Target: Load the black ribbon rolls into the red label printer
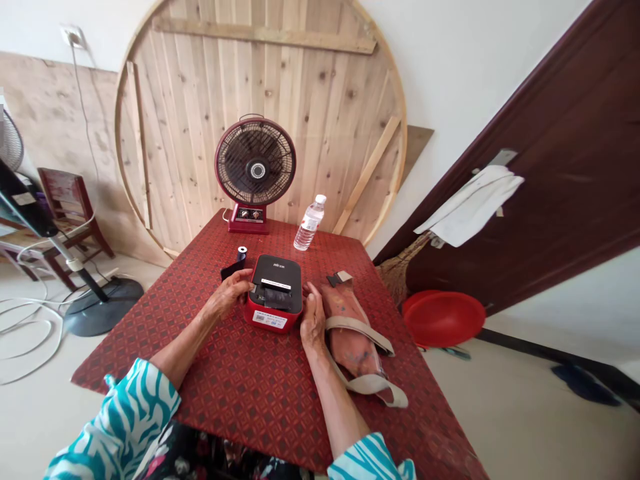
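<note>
A round wooden board (260, 87) leaned against the far wall, with a dark brown door (575, 200) standing to the right of it; before them stood a table (240, 387) under a red patterned cloth, where the person sat in turquoise-and-white sleeves. At the table's far edge a red desk fan (255, 167) stood upright, facing the person; on the floor to the right, near the door, lay a red basin (445, 317), and a white cloth (473, 203) hung from the door handle. A brown pouch (350, 327) with pale straps lay on the cloth just right of centre; beside it, in the middle of the table, sat the printer (277, 290), red-bodied with a black top, flat on the cloth and well in from every edge. The left hand (233, 290) had its fingers curled onto the printer's left edge, gripping it; the right hand (313, 320) lay between printer and pouch, fingers loosely straight against the printer's right side, clasping nothing. A clear water bottle (309, 224) stood upright behind the printer, near the fan; a small black roll (239, 261) lay just beyond the left hand.
</note>
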